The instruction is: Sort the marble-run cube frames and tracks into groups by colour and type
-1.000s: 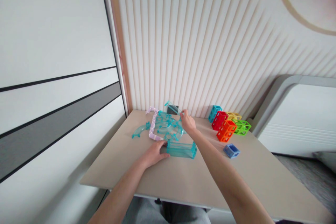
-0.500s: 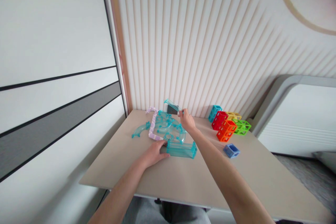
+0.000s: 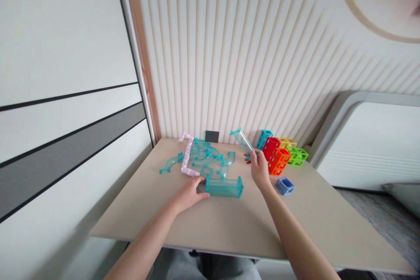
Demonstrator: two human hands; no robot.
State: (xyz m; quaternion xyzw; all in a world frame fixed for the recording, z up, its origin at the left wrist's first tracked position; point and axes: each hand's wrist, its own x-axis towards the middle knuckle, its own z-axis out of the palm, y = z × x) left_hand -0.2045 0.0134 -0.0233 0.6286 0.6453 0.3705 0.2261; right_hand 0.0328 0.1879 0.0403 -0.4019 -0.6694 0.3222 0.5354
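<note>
Right hand [image 3: 260, 169] pinches a straight, clear teal plastic channel [image 3: 243, 141] mid-frame; left hand [image 3: 187, 194] loosely grips the neatly stacked teal channels [image 3: 224, 188], lower centre. Curvy translucent teal pieces [image 3: 223, 167] lie unstacked, tho.

left hand [image 3: 192, 192] low, fingers curled, right hand [image 3: 259, 166] raised, gripping, forearms converging

Wall ring [image 3: 388, 34] cropped, cushion [image 3: 406, 197] cut off
</note>
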